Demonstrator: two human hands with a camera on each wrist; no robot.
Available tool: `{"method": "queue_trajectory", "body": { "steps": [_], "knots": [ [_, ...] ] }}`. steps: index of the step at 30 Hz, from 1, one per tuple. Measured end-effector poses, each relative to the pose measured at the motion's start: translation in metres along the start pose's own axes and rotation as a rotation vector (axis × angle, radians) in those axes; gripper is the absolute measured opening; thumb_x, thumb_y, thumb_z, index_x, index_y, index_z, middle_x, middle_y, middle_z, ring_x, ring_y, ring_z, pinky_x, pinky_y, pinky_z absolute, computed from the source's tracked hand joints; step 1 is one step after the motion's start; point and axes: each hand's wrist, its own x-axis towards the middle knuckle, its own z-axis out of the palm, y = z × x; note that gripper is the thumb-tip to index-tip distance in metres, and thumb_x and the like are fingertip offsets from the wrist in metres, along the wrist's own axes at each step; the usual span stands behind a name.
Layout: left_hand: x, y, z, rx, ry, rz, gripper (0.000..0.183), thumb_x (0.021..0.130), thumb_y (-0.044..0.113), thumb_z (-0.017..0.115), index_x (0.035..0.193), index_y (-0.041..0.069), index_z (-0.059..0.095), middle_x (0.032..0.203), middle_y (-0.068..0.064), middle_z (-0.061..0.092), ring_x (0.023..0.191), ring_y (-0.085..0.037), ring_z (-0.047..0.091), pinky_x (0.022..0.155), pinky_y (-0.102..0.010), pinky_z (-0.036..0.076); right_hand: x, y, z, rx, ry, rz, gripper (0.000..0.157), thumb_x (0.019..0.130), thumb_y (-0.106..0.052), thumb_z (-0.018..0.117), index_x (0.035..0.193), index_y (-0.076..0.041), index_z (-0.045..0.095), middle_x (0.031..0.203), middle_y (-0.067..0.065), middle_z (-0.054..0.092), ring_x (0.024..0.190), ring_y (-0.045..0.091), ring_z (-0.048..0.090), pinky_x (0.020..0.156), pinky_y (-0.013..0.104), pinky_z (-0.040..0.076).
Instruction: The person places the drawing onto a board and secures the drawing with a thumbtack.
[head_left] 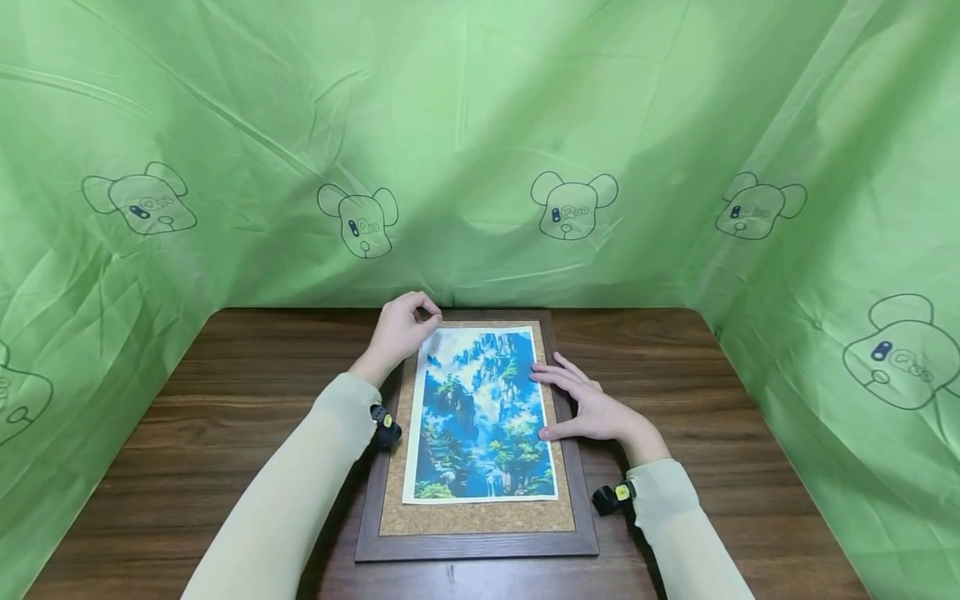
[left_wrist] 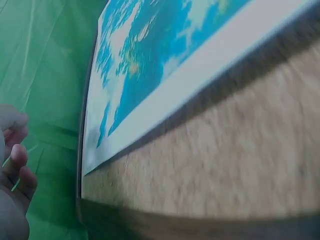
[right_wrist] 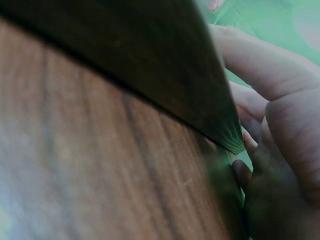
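A landscape print (head_left: pixel 480 417) in blue and green with a white border lies on a cork board (head_left: pixel 480 522) with a dark wooden frame (head_left: pixel 472 547). My left hand (head_left: pixel 403 330) is at the print's upper left corner, thumb and index finger brought together in a pinch. Nothing shows between those fingertips; in the left wrist view the other fingers (left_wrist: pixel 24 182) are curled, apart from the bare corner of the print. My right hand (head_left: pixel 588 406) spreads its fingers and thumb over the frame's right side, fingertips resting at the print's right edge.
The framed board lies on a brown wood-grain table (head_left: pixel 247 400), its far side close to a green curtain (head_left: pixel 465 150) printed with bear heads. The curtain encloses the table at the back and both sides. A small black wrist camera (head_left: pixel 386 429) hangs beside the left sleeve.
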Motion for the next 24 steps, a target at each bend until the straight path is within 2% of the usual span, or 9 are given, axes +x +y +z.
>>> {"method": "queue_trajectory", "body": {
  "steps": [4,8,15,21,24],
  "knots": [
    [0.003,0.001,0.008,-0.011,-0.008,-0.032,0.005,0.104,0.018,0.075,0.102,0.014,0.077,0.104,-0.004,0.073,0.074,-0.024,0.06,0.074,-0.042,0.051,0.001,-0.001,0.0,0.003,-0.001,-0.002,0.094,0.089,-0.048,0.092,0.167,-0.023,0.047,0.179,-0.006,0.029,0.17,0.03,-0.004,0.115,0.089,0.0],
    [0.005,0.002,0.018,-0.027,-0.026,-0.059,0.004,0.104,0.019,0.076,0.101,0.016,0.077,0.105,-0.003,0.075,0.08,-0.021,0.064,0.079,-0.043,0.054,0.0,0.0,0.0,0.0,0.001,-0.004,0.094,0.088,-0.048,0.092,0.167,-0.023,0.047,0.179,-0.005,0.029,0.17,0.03,-0.004,0.115,0.09,0.0],
    [0.01,0.005,0.037,0.009,-0.072,-0.093,0.005,0.103,0.02,0.076,0.101,0.015,0.077,0.107,-0.003,0.074,0.072,-0.024,0.057,0.076,-0.043,0.051,0.0,0.001,0.0,0.003,0.004,-0.007,0.094,0.089,-0.048,0.092,0.167,-0.024,0.046,0.179,-0.005,0.029,0.17,0.03,-0.004,0.115,0.09,0.0],
    [0.011,0.011,0.047,-0.005,-0.088,-0.094,0.006,0.103,0.018,0.076,0.1,0.013,0.077,0.109,-0.005,0.075,0.099,-0.025,0.07,0.09,-0.047,0.058,0.001,0.0,0.0,0.005,0.003,-0.007,0.093,0.089,-0.048,0.092,0.167,-0.024,0.047,0.179,-0.006,0.029,0.17,0.03,-0.003,0.115,0.09,0.001],
    [0.012,0.015,0.051,-0.01,-0.095,-0.107,0.006,0.104,0.017,0.076,0.098,0.016,0.076,0.11,-0.004,0.075,0.105,-0.027,0.071,0.092,-0.049,0.058,0.0,0.0,0.0,0.007,0.002,-0.007,0.093,0.089,-0.048,0.092,0.167,-0.023,0.047,0.179,-0.006,0.03,0.17,0.031,-0.003,0.114,0.091,0.0]
  ]
}}
